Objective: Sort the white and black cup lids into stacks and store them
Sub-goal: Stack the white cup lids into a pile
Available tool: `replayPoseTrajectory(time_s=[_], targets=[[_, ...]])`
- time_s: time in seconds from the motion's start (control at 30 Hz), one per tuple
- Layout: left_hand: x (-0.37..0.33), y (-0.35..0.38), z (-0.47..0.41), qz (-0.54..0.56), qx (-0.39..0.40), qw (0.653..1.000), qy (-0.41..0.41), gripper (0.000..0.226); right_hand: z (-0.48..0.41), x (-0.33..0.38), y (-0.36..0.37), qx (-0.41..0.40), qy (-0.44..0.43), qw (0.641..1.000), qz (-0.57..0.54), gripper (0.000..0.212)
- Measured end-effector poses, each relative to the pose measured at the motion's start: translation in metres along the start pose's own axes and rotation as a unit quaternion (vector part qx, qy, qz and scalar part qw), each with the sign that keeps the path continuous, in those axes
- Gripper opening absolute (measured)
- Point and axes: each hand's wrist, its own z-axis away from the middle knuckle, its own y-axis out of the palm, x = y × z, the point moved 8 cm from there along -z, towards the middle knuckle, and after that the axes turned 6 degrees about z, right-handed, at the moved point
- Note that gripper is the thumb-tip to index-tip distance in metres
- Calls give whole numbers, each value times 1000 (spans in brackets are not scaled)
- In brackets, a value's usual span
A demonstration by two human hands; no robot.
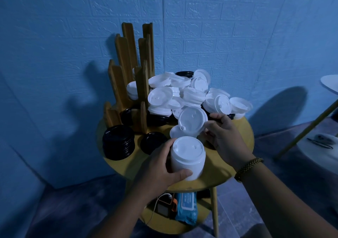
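Both hands are gripping: my left hand (161, 166) is wrapping fingers round the stack (188, 157) near the surface (122, 166) edge, my right hand (225, 137) pinching a tilted lid (192, 120), risking toppling the pile (193, 93).

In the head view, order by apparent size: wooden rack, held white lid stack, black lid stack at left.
1. wooden rack
2. white lid stack and black lid stack: alike; white is nearer, so unsure.

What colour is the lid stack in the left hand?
White lid stack in the left hand; head view.
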Motion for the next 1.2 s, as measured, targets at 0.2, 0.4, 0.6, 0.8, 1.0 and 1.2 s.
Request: replayPoseTrajectory(time_s=[0.2, 0.4, 0.6, 0.8, 1.0, 1.2], targets=[[4, 1, 0, -5, 0, 1000, -9, 82, 20, 8, 6, 76, 20, 993, -92, 52], [1, 0, -1, -15, 4, 1000, -5, 81, 45, 10, 10, 119, 29, 990, 72, 40], [0, 0, 1, -17, 7, 1000, -10, 83, 58, 10, 7, 50, -52, 935, 346, 44], [1, 0, 0, -27, 3, 1000, -15, 92, 74, 7, 6, -21, -124, 880, 459, 51], [4, 0, 0, -23, 1, 1000, -20, 93, 75, -6, 14, 9, -115, 894, 433, 50], [6, 0, 0, -11, 3, 1000, -28, 94, 76, 1, 36, 76, -200, 876, 432, 56]])
